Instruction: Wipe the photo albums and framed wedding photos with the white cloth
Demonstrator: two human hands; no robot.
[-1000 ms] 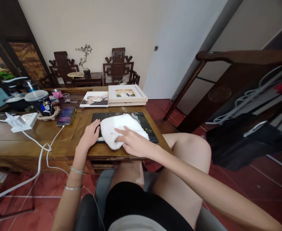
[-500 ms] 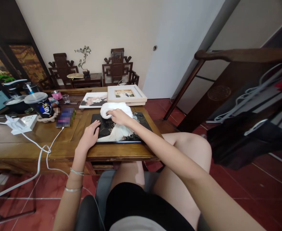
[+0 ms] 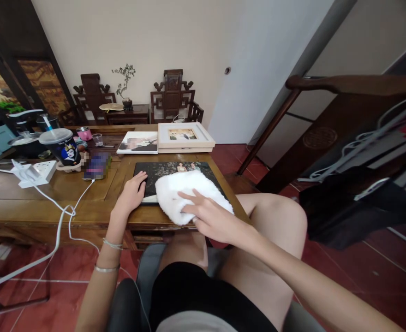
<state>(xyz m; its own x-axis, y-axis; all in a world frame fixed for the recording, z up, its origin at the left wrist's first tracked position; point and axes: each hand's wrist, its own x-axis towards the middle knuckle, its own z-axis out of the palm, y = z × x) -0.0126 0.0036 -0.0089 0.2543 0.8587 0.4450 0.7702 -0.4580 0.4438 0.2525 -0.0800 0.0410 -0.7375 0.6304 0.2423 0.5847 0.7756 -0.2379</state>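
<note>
A dark photo panel (image 3: 151, 182) lies flat near the front edge of the wooden table, with people in light clothes printed on it. My left hand (image 3: 133, 190) rests on its left edge, fingers stretched out and holding nothing. Over the lower right of the panel spreads a fluffy white cloth (image 3: 170, 193), hiding most of the picture there and hanging past its front edge. On top of the cloth is my right hand (image 3: 208, 216), pressing it with two fingers extended; the cloth is bunched beneath the palm, and the thumb side is partly hidden.
Behind the panel lie a white photo print (image 3: 139, 144) and a pale framed picture (image 3: 185, 145). To the left are a phone (image 3: 97, 167) on a charging cable, a lidded cup (image 3: 62, 147) and a white power strip (image 3: 44, 173). A wooden chair back (image 3: 317, 133) stands at right.
My right hand has drawn the white cloth from the panel's far edge toward me and to the right, and the cloth is spread wider. My left hand stays on the panel's left edge.
</note>
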